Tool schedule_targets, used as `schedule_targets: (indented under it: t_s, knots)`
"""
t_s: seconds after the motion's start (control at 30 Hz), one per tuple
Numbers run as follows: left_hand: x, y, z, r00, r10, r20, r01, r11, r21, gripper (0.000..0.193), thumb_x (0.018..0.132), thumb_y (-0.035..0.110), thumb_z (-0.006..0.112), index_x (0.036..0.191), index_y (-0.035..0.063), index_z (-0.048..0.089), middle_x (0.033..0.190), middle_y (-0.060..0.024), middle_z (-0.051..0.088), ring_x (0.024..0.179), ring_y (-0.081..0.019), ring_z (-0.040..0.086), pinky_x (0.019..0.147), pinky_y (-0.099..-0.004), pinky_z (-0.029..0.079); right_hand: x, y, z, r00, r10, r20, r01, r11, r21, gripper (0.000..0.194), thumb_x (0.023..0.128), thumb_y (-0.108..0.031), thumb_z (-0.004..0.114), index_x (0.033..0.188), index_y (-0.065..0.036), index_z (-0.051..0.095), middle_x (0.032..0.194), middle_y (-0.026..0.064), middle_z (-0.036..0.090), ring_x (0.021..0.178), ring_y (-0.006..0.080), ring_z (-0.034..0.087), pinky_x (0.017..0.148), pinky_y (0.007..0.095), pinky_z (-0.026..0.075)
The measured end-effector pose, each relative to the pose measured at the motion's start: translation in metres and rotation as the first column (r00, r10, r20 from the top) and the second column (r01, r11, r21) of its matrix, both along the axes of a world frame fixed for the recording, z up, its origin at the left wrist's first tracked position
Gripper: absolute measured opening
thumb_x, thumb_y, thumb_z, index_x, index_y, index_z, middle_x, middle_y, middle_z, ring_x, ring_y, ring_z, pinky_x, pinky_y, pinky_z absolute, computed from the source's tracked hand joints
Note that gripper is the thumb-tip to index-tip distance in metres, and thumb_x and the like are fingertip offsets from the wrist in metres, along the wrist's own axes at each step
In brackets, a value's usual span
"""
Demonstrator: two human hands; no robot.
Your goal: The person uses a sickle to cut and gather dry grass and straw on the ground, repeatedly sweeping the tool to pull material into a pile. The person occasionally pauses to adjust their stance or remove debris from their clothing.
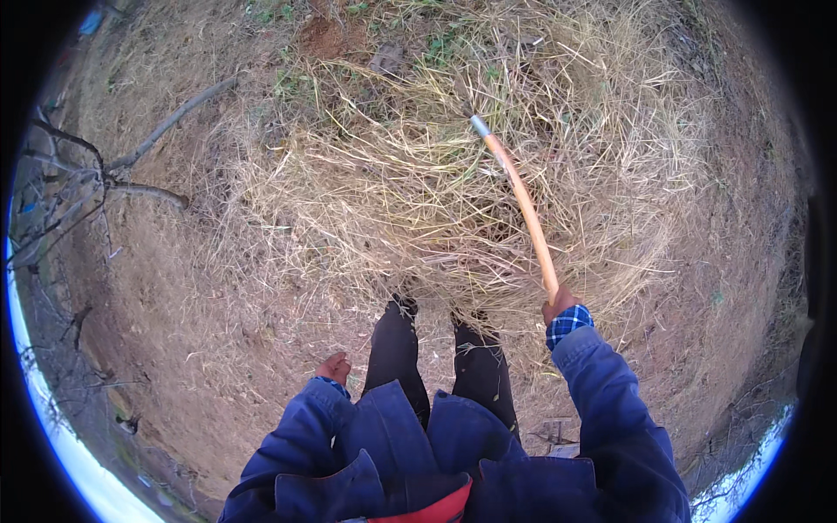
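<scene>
My right hand (560, 303) is closed around the lower end of a curved wooden tool handle (526, 202). The handle reaches away from me over a spread of dry cut grass (392, 196) and has a grey metal collar (480, 125) at its far end. Whatever head lies beyond the collar is hidden in the grass. My left hand (335, 368) hangs beside my left leg, touching no tool; its fingers look curled, but their exact pose is too small to tell.
Bare, forked tree branches (140, 147) lie on the dirt at the left. Dry grass covers the ground up to my feet. A flat grey object (387, 59) sits in the grass at the top. Behind my right leg is a small pale object (563, 450) on the ground.
</scene>
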State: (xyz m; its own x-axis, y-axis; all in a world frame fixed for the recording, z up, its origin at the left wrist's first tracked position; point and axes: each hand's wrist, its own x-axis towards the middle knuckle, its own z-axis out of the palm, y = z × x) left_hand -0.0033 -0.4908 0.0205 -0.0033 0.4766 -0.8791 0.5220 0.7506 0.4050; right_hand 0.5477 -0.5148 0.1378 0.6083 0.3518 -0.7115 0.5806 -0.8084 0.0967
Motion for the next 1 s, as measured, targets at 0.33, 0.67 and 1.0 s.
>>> schedule_targets:
  t_s: [0.33, 0.67, 1.0]
  knots:
    - [-0.107, -0.069, 0.001, 0.952, 0.288, -0.107, -0.305, 0.928, -0.215, 0.01, 0.091, 0.01, 0.062, 0.1, 0.0123, 0.061, 0.078, -0.006, 0.064, 0.06, -0.0182, 0.059, 0.048, -0.0312, 0.047, -0.029, 0.018, 0.014, 0.996, -0.059, -0.073, 0.061, 0.998, 0.028, 0.035, 0.084, -0.022, 0.064, 0.112, -0.003, 0.055, 0.094, 0.0269, 0.066, 0.088, 0.0409, 0.067, 0.079, 0.0482, 0.052]
    - [-0.023, -0.126, 0.01, 0.957, 0.29, 0.014, -0.277, 0.924, -0.262, 0.018, 0.089, 0.021, 0.069, 0.105, 0.0154, 0.066, 0.093, -0.0064, 0.068, 0.074, -0.02, 0.065, 0.06, -0.0348, 0.052, 0.015, -0.009, -0.032, 0.983, -0.072, -0.169, 0.084, 0.995, 0.06, 0.038, 0.086, -0.02, 0.066, 0.117, -0.002, 0.054, 0.097, 0.0264, 0.067, 0.09, 0.0411, 0.067, 0.077, 0.0489, 0.054]
    - [0.063, -0.204, 0.051, 0.995, -0.098, -0.018, 0.096, 0.992, -0.077, 0.019, 0.089, 0.012, 0.064, 0.107, 0.0094, 0.067, 0.076, -0.0035, 0.063, 0.061, -0.0122, 0.055, 0.052, -0.0288, 0.046, 0.157, -0.108, -0.056, 0.962, 0.194, -0.19, -0.151, 0.964, 0.218, 0.036, 0.087, -0.017, 0.06, 0.118, 0.002, 0.056, 0.091, 0.0254, 0.068, 0.088, 0.0381, 0.069, 0.078, 0.0465, 0.055]
